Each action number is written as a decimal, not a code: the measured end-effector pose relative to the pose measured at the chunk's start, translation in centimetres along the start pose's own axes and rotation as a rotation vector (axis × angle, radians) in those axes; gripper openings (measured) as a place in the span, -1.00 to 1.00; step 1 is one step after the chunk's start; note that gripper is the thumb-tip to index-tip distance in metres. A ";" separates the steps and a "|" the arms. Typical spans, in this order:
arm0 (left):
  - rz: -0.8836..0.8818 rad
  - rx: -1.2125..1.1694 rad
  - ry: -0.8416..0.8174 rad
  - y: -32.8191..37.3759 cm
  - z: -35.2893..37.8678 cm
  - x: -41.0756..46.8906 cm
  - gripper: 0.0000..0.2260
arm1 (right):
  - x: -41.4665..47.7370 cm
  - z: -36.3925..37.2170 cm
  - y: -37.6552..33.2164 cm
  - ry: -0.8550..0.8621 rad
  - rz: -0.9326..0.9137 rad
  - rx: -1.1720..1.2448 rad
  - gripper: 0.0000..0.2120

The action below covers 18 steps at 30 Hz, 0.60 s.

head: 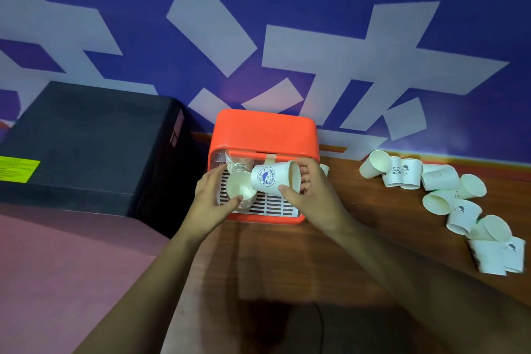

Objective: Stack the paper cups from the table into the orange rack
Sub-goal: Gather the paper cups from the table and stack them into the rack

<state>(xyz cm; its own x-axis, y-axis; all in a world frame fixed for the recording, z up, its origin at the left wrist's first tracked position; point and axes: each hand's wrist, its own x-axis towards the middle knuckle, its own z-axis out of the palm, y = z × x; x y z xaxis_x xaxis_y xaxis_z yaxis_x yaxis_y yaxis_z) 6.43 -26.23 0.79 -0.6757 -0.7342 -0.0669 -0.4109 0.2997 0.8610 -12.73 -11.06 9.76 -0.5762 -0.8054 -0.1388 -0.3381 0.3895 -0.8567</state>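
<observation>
The orange rack (264, 135) stands on the wooden table against the wall, its open front facing me. My right hand (309, 195) grips a white paper cup with a blue round logo (271, 178), held on its side in front of the rack. My left hand (214, 195) holds a stack of paper cups (240, 188) with its open mouth towards me, on the rack's white slotted floor (273, 205). Clear plastic cups (237, 165) are stacked inside the rack at the left. Several loose paper cups (439, 178) lie scattered on the table at the right.
A large black box (86, 146) with a yellow label stands left of the rack. A pink surface (57, 267) lies at the lower left. The blue and white wall rises right behind the table (359, 238).
</observation>
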 end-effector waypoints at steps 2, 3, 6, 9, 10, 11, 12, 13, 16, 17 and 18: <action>0.004 -0.086 0.049 0.2 -0.9 -0.2 -0.43 | 0.3 1.0 -0.4 0.003 -0.056 -0.069 -0.46; -0.010 -0.117 0.061 0.3 -1.2 -0.3 -0.50 | 0.4 1.5 -0.6 0.000 -0.089 -0.103 -0.43; -0.033 -0.177 0.044 0.4 -1.5 -0.5 -0.58 | 0.7 3.1 -1.1 -0.003 -0.221 -0.224 -0.38; -0.012 -0.294 0.045 1.0 -1.5 -0.8 -0.65 | 0.9 4.4 -1.1 -0.027 -0.269 -0.309 -0.34; -0.023 -0.334 0.041 1.1 -1.4 -0.8 -0.68 | 1.0 4.9 -1.0 -0.040 -0.297 -0.341 -0.33; -0.042 -0.358 0.030 1.1 -1.3 -0.8 -0.69 | 1.1 5.4 -0.9 -0.063 -0.318 -0.373 -0.31; -0.062 -0.376 0.014 1.0 -1.2 -0.7 -0.69 | 1.3 5.8 -0.6 -0.088 -0.330 -0.396 -0.29; -0.078 -0.387 -0.007 0.8 -1.1 -0.6 -0.68 | 1.5 6.2 -0.4 -0.111 -0.324 -0.407 -0.27; -0.091 -0.392 -0.059 -0.3 -0.9 -0.3 -0.60 | 2.0 7.1 0.5 -0.153 -0.254 -0.385 -0.25; -0.099 -0.388 -0.076 -0.6 -0.8 -0.2 -0.60 | 2.1 7.4 0.8 -0.173 -0.220 -0.372 -0.25; -0.109 -0.378 -0.091 -0.9 -0.7 -0.1 -0.61 | 2.2 7.7 1.1 -0.193 -0.190 -0.364 -0.26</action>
<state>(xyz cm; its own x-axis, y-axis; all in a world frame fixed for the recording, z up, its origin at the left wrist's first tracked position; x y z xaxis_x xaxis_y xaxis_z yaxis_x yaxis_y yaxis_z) 7.30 -26.91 0.40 -0.6990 -0.6871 -0.1981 -0.2408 -0.0347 0.9700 -8.68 -15.87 4.71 -0.3412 -0.9329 -0.1151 -0.6843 0.3304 -0.6500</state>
